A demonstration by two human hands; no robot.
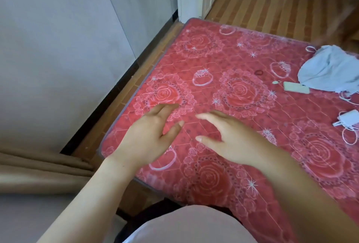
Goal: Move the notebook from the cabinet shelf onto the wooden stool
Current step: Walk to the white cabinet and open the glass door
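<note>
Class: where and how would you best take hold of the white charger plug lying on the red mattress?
Grip the charger plug across its blocky body, from above. It lies flat; its prongs seem to point left and its cable loops below. Both the left hand and the right hand are empty.

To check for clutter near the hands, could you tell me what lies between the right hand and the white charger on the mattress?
In the head view, only bare red mattress lies between the right hand and the white charger.
</note>
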